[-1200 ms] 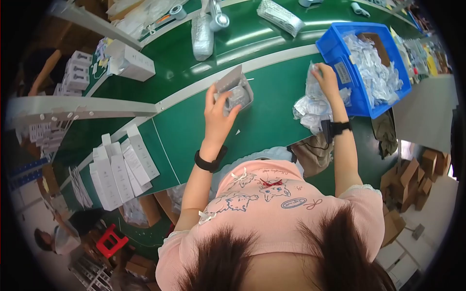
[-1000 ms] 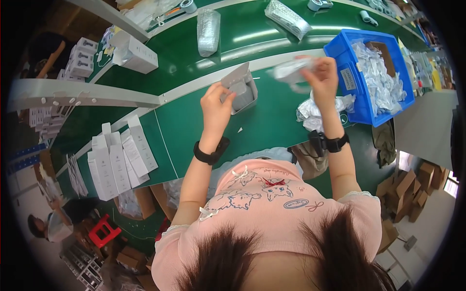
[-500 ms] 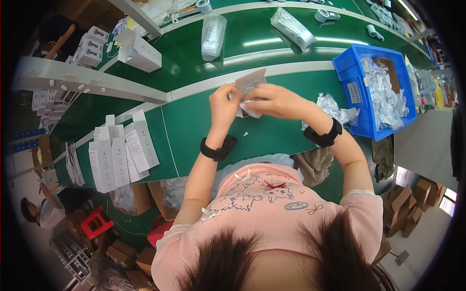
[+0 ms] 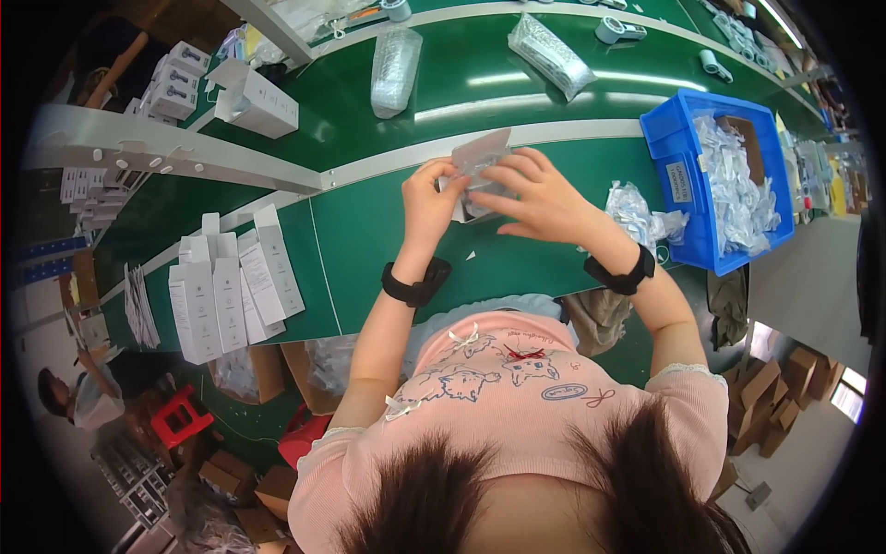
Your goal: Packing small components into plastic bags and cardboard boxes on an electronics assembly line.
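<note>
A small white carton (image 4: pixel 482 153) with its flap raised stands between my hands over the green worktop. My left hand (image 4: pixel 426 203) grips the carton's left side, thumb against its opening. Fingers spread, my right hand (image 4: pixel 535 198) is at the carton's right side; whether its fingertips touch the carton I cannot tell. Something clear or greyish shows in the opening, too covered to name. Right of my right hand lies a heap of clear plastic bags (image 4: pixel 631 212) with small parts.
A blue bin (image 4: pixel 657 138) full of bagged parts stands at the right. Flat white cartons (image 4: pixel 229 294) lie at the left. Beyond the metal rail, bubble-wrapped packs (image 4: pixel 397 72) and an open white box (image 4: pixel 258 102) sit on a green belt. A metal post (image 4: pixel 175 152) juts in from the left.
My right hand's fingers have lifted and spread away from the carton. My left hand keeps its grip. The bubble-wrapped packs and the open white box on the belt have shifted slightly left.
</note>
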The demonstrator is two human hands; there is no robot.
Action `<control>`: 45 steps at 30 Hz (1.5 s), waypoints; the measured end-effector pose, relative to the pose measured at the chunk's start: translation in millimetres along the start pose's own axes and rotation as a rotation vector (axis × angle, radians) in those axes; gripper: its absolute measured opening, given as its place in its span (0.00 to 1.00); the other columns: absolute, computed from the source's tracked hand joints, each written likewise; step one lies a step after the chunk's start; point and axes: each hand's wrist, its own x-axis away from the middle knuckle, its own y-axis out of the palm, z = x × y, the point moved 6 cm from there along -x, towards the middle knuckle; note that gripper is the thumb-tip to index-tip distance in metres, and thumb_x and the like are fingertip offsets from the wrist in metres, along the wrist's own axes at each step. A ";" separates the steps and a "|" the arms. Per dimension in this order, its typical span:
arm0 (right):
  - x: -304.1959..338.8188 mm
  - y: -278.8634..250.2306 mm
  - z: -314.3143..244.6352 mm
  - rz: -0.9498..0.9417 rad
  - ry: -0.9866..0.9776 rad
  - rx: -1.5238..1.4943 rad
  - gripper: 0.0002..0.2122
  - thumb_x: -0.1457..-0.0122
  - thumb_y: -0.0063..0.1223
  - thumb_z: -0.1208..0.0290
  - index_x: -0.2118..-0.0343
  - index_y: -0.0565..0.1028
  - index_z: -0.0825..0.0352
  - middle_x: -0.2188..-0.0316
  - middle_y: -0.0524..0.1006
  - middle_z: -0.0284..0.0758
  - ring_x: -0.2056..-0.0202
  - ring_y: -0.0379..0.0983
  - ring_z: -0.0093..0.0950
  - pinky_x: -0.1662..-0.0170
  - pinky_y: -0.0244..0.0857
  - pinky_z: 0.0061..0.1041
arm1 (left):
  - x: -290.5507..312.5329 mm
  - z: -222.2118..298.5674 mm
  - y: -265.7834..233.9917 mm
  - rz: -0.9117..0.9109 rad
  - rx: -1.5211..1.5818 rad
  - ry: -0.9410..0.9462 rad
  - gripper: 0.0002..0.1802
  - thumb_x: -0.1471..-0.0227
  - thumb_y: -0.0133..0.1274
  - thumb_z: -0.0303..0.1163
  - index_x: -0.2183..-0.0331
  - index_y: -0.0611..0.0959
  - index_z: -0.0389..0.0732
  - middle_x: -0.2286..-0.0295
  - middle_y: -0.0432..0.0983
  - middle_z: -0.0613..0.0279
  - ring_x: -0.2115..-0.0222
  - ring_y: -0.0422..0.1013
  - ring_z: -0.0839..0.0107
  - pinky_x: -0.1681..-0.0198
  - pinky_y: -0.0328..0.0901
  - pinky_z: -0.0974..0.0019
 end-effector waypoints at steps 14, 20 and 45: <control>9.8 92.3 88.2 0.309 0.646 -1.066 0.48 0.71 0.67 0.72 0.45 0.48 0.65 0.49 0.59 0.38 0.46 0.52 0.32 0.44 0.47 0.31 | -38.2 -17.8 -24.9 -0.028 0.642 -0.134 0.12 0.55 0.50 0.22 0.65 0.69 0.36 0.65 0.70 0.58 0.65 0.68 0.72 0.61 0.63 0.71; -85.9 73.4 207.0 0.780 0.598 -0.923 0.47 0.72 0.67 0.72 0.46 0.49 0.68 0.51 0.59 0.37 0.49 0.55 0.31 0.47 0.51 0.29 | -136.1 -101.3 -76.7 0.354 -0.456 0.037 0.27 0.64 0.58 0.31 0.59 0.68 0.40 0.59 0.64 0.50 0.57 0.62 0.57 0.59 0.61 0.58; 94.2 106.8 222.0 -0.066 1.192 -0.042 0.29 0.61 0.53 0.61 0.52 0.63 0.62 0.64 0.69 0.50 0.60 0.67 0.44 0.58 0.62 0.34 | 36.9 -35.7 20.6 0.052 -0.102 -0.058 0.25 0.61 0.55 0.32 0.59 0.68 0.37 0.59 0.63 0.49 0.57 0.61 0.54 0.55 0.58 0.58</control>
